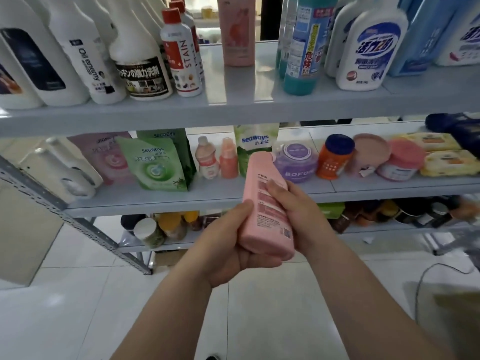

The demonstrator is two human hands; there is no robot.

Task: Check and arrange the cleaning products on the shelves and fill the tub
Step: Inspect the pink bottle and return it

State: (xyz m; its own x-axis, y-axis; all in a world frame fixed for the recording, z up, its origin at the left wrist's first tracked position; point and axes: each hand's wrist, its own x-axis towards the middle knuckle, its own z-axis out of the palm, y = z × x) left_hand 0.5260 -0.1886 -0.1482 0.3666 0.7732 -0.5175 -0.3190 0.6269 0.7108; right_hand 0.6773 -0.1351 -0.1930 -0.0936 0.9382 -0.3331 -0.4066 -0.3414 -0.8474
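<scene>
A pink bottle [265, 203] is held tilted in front of the shelves, its printed back label facing me. My left hand [228, 248] grips its base from below and the left, thumb up along the side. My right hand [293, 211] holds its right side, thumb lying across the label. A second pink bottle [236, 29] stands alone at the back of the upper shelf [233, 107], with a bare gap around it. No tub is in view.
White spray and cleaner bottles [140, 55] crowd the upper shelf's left; blue and white bottles [371, 48] its right. The middle shelf [207, 201] carries green pouches [155, 165], a purple jar [296, 162] and wipes packs [449, 165]. Jars fill the bottom shelf. A cable [426, 279] lies on the tiled floor.
</scene>
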